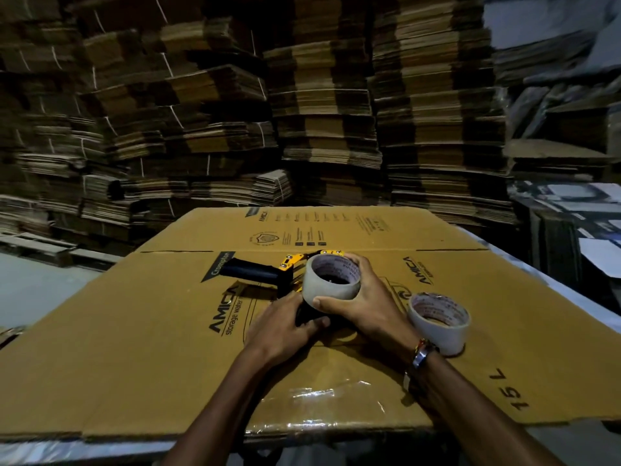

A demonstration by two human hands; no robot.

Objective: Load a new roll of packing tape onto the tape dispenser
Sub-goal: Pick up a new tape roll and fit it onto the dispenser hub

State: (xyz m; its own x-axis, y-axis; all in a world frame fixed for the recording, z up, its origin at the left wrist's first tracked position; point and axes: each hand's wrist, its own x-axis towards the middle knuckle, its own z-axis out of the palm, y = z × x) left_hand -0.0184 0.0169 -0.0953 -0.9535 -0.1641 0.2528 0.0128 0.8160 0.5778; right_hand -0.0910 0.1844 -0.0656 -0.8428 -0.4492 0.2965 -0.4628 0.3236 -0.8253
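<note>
A yellow and black tape dispenser (265, 271) lies on its side on a flattened cardboard box (151, 331), its black handle pointing left. A roll of pale packing tape (331, 287) sits over the dispenser's hub area, and my right hand (366, 297) grips it, thumb in front and fingers behind. My left hand (285, 327) presses on the black lower part of the dispenser beside the roll. A second tape roll (440, 322) stands alone to the right of my right wrist. Whether the first roll is fully seated on the hub is hidden.
The cardboard covers a table with a pale edge (571, 290) showing at right. Tall stacks of flattened cartons (302, 112) fill the background. Clear tape strips (336, 422) shine on the cardboard's near edge.
</note>
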